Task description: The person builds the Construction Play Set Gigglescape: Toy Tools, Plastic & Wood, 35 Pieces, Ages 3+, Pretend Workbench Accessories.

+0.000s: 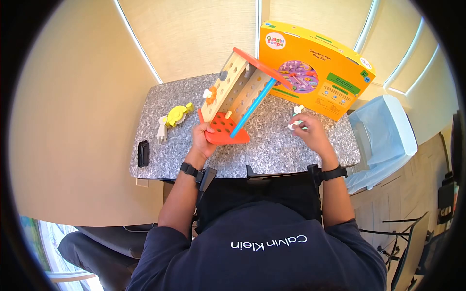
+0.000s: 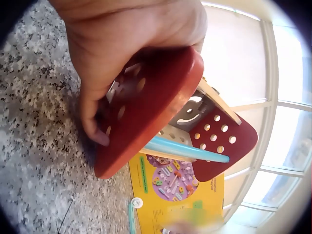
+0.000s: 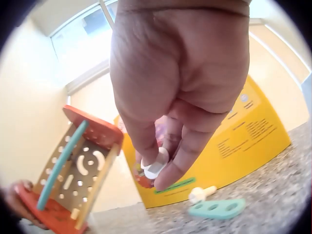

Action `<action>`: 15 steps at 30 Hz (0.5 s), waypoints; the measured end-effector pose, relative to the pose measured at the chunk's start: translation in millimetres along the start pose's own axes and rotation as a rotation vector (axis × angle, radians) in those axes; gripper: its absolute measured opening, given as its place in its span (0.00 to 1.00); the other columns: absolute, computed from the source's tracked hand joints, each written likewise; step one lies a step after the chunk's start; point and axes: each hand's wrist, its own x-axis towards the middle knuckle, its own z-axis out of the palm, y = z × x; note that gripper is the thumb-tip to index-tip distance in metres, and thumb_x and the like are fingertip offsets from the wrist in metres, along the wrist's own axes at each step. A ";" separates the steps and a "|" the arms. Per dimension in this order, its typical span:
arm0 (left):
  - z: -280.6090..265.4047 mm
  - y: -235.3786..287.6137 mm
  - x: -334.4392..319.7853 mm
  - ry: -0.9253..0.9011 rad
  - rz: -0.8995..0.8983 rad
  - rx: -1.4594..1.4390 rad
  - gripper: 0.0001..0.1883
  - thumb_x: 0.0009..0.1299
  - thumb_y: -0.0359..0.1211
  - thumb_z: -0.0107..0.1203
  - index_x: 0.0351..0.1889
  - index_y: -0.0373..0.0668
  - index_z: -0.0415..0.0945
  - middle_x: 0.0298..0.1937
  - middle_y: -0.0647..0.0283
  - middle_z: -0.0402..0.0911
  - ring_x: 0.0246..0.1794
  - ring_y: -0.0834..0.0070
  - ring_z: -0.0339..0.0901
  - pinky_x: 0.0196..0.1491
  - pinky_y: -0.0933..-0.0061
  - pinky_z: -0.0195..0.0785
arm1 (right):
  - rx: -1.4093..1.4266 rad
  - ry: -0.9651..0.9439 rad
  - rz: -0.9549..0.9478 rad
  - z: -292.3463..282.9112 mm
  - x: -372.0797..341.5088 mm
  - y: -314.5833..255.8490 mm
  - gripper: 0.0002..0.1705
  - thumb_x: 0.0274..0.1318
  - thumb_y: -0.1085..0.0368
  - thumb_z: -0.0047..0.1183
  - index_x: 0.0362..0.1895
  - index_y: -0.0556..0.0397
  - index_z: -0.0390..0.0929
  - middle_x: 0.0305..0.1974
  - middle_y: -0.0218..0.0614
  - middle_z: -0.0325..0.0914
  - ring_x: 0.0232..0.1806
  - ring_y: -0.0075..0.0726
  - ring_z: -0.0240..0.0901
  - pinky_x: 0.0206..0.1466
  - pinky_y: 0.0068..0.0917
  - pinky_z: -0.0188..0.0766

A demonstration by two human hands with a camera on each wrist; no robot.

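My left hand (image 1: 201,139) grips the near red end panel of a toy toolbox (image 1: 262,67), with its thumb over the panel in the head view. Pale perforated wooden sides and a blue rod (image 1: 255,106) run between the two red ends, and the toolbox is tilted up. An orange and white piece (image 1: 210,95) sits on its left side. On the right, my right hand (image 1: 314,136) pinches a small white toy bolt (image 3: 157,165) between thumb and fingertips. Below that hand, a second white bolt (image 3: 199,195) lies beside a mint-green perforated strip (image 3: 217,208).
A yellow-orange play set box (image 1: 315,72) stands at the back right of the speckled table (image 1: 272,155). Yellow (image 1: 177,116) and white (image 1: 161,130) toy pieces lie at the left, near a black holder (image 1: 142,154). A lined bin (image 1: 388,131) is off the right edge.
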 end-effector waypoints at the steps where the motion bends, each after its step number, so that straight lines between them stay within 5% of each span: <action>1: 1.6 -2.1 -2.5 0.000 0.002 0.001 0.38 0.56 0.31 0.48 0.70 0.32 0.65 0.65 0.50 0.77 0.64 0.50 0.75 0.68 0.43 0.68 | -0.008 0.022 -0.041 10.2 0.4 -10.9 0.08 0.63 0.76 0.58 0.45 0.55 0.83 0.40 0.36 0.82 0.37 0.30 0.83 0.40 0.27 0.80; 3: 6.8 -5.5 -9.1 0.012 -0.016 -0.014 0.36 0.56 0.30 0.48 0.68 0.31 0.66 0.63 0.49 0.77 0.64 0.52 0.75 0.68 0.46 0.68 | -0.030 0.068 -0.170 29.9 4.8 -29.3 0.08 0.63 0.75 0.58 0.44 0.55 0.85 0.39 0.40 0.82 0.39 0.38 0.84 0.40 0.31 0.80; 5: 14.2 -8.5 -13.7 0.009 -0.009 -0.019 0.36 0.56 0.30 0.48 0.67 0.31 0.66 0.63 0.49 0.77 0.64 0.52 0.75 0.68 0.47 0.68 | -0.164 0.063 -0.493 44.7 10.4 -36.7 0.10 0.61 0.75 0.58 0.46 0.55 0.83 0.36 0.45 0.81 0.41 0.46 0.84 0.41 0.36 0.80; 11: 16.2 -16.1 -17.3 0.001 0.005 -0.031 0.36 0.56 0.29 0.48 0.67 0.31 0.66 0.64 0.50 0.77 0.64 0.54 0.75 0.70 0.50 0.66 | -0.233 0.004 -0.288 78.7 28.8 -38.0 0.10 0.59 0.72 0.59 0.45 0.55 0.77 0.35 0.48 0.83 0.39 0.52 0.84 0.41 0.39 0.79; 15: 17.9 -25.0 -16.9 -0.007 0.050 -0.032 0.36 0.56 0.30 0.48 0.68 0.31 0.66 0.65 0.50 0.77 0.64 0.54 0.75 0.71 0.51 0.66 | -0.220 0.158 -0.401 92.3 37.7 -23.4 0.09 0.57 0.72 0.60 0.41 0.55 0.76 0.32 0.47 0.82 0.35 0.54 0.83 0.38 0.40 0.78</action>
